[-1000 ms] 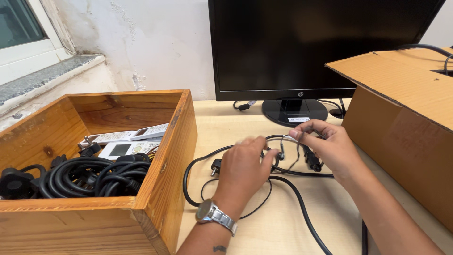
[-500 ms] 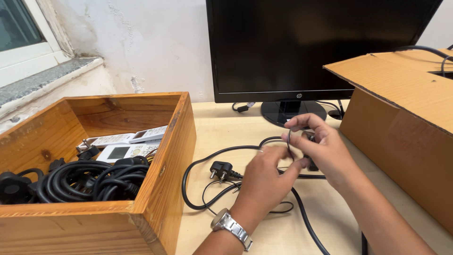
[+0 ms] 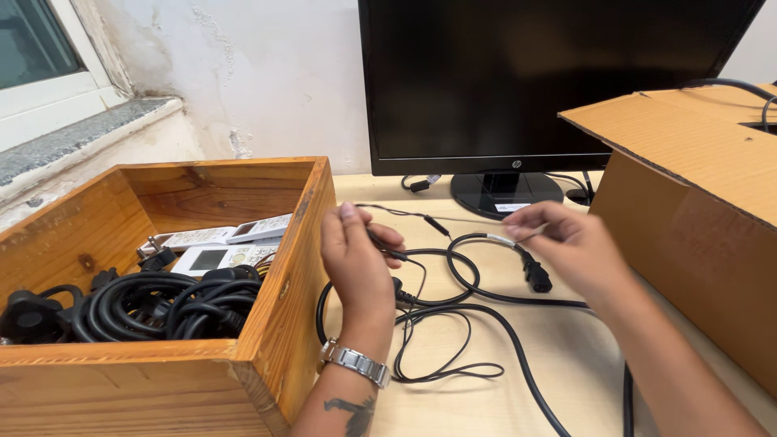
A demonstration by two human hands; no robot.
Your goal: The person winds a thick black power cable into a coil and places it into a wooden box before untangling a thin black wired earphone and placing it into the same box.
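Light wood table, monitor [image 3: 558, 77] at back edge: left hand [image 3: 356, 259] and right hand [image 3: 566, 243] each pinch an end of thin black cord [image 3: 405, 214], taut above the thick power cable [image 3: 486, 303]; untangling step, next likely needs lifting cord clear.

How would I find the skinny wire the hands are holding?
Start at the big black monitor. On the light wooden desk below it, the left hand and right hand stretch the thin black wire between them. It is far thinner than the thick black power cable.
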